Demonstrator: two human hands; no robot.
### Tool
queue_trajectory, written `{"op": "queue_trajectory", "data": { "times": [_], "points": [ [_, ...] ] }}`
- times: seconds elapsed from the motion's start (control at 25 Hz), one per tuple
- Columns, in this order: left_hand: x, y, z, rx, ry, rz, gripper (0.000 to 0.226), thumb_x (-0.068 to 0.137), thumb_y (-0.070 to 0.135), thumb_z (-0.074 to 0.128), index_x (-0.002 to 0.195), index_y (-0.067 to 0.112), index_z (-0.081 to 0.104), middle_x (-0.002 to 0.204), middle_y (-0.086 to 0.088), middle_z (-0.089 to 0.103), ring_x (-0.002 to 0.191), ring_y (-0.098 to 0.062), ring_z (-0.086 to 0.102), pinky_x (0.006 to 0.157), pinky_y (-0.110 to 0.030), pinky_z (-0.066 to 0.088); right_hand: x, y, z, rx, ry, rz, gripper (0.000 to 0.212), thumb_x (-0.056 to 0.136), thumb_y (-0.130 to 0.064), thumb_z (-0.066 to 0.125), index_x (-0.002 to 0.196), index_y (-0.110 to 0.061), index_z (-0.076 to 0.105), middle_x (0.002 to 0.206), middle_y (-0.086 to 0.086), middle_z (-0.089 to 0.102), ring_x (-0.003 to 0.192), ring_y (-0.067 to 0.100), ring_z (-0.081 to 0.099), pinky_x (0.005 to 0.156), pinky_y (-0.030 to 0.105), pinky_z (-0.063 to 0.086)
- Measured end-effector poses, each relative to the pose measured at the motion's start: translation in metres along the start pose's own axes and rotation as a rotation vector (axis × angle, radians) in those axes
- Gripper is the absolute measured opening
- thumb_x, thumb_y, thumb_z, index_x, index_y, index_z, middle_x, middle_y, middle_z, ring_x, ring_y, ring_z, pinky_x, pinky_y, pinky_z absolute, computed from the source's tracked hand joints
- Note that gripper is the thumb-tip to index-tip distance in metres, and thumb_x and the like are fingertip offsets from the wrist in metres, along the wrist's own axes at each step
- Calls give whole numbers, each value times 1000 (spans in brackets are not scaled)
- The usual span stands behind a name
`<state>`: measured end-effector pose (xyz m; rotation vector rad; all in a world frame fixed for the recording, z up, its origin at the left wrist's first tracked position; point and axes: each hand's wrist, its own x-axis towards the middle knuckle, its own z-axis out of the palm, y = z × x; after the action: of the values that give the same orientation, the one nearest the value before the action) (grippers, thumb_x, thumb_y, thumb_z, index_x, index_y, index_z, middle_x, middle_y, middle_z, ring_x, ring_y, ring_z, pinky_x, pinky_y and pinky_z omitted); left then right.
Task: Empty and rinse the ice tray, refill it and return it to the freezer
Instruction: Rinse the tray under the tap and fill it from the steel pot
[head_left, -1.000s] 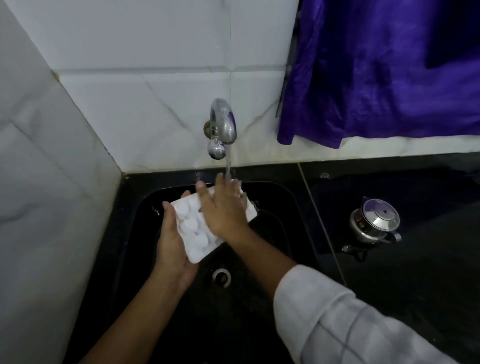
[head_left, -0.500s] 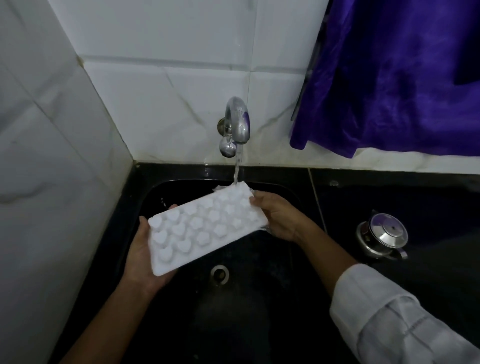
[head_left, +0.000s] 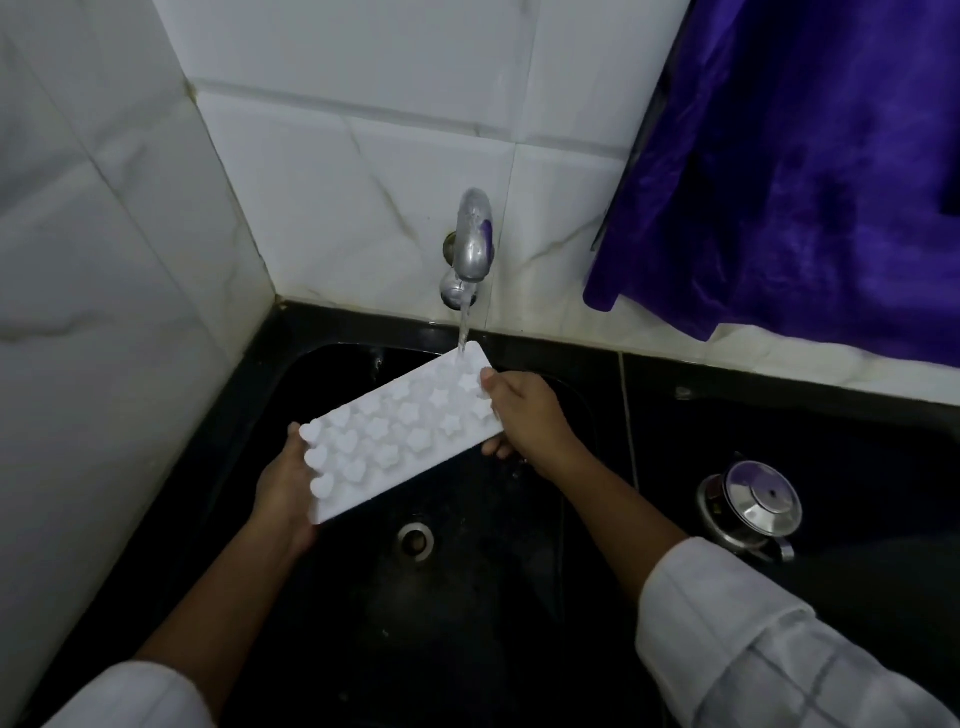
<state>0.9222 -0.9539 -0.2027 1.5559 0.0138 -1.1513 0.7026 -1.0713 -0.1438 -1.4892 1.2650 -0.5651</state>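
Fingers (head_left: 491, 382) of both hands clamped on ice tray (head_left: 400, 434) ends, apparently tilted, under tap (head_left: 472, 241) stream

A black stone counter (head_left: 810, 415) is running along the foot of the white tiled wall, with a black sink (head_left: 332, 374) sunk into it directly beneath both hands. A round metal drain (head_left: 415, 540) is showing in the sink floor, just below and between the left hand (head_left: 285, 488) and the right hand (head_left: 530, 415). A shiny steel lidded pot (head_left: 753, 509) is sitting on the counter well to the right of the right hand. A purple cloth (head_left: 810, 171) is hanging down to the counter's back edge, above and right of that hand.
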Motion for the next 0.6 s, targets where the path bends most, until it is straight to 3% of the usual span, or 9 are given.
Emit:
{"op": "queue_trajectory", "data": {
  "times": [0.12, 0.2, 0.28, 0.36, 0.4, 0.52, 0.6],
  "points": [
    [-4, -9, -7, -62, -21, -36, 52, 110, 47, 45, 136, 5, 60, 94, -7, 66, 79, -21, 63, 68, -35, 49, -1, 9, -5, -64, -121, -135, 20, 108, -25, 45, 111, -15, 62, 94, 11, 72, 68, 24, 73, 54, 33, 57],
    [-12, -11, -7, -148, -158, -94, 66, 107, 60, 39, 142, 8, 61, 116, -14, 76, 105, -33, 72, 89, -43, 55, 3, 17, -3, -49, 4, -147, 20, 108, -24, 44, 115, -21, 63, 100, 5, 69, 82, 23, 72, 63, 37, 60],
    [-31, -8, 2, -236, -306, -46, 72, 104, 67, 32, 143, 13, 60, 135, -16, 71, 126, -37, 67, 105, -53, 54, 8, 20, 0, 49, 121, -9, 28, 107, -41, 41, 109, -24, 64, 103, 1, 69, 94, 25, 70, 74, 45, 62],
    [-50, -4, 15, -304, -367, 26, 65, 105, 62, 40, 144, 14, 60, 139, -16, 68, 129, -35, 65, 105, -55, 53, 12, 19, 1, 50, 75, 119, 47, 103, -62, 34, 114, -26, 62, 108, 1, 70, 99, 23, 70, 74, 41, 61],
    [-60, -4, 20, -333, -373, 38, 61, 104, 58, 45, 143, 13, 60, 139, -16, 68, 129, -35, 66, 104, -55, 53, 13, 19, -1, -79, 54, 94, 55, 101, -67, 33, 121, -24, 60, 114, 2, 68, 105, 24, 68, 79, 40, 59],
    [-79, -5, 27, -310, -333, 79, 55, 104, 53, 48, 138, 13, 63, 134, -15, 72, 122, -31, 70, 106, -53, 55, 13, 22, 2, -529, 41, -14, 78, 101, -67, 32, 158, -13, 30, 156, 13, 41, 140, 33, 45, 107, 47, 42],
    [-91, -9, 32, -301, -291, 107, 55, 105, 54, 46, 131, 12, 71, 127, -15, 75, 114, -29, 74, 107, -50, 51, 6, 19, 13, -596, 14, -37, 85, 102, -66, 29, 163, -10, 10, 168, 15, 18, 152, 35, 26, 117, 49, 32]
  ]
}}
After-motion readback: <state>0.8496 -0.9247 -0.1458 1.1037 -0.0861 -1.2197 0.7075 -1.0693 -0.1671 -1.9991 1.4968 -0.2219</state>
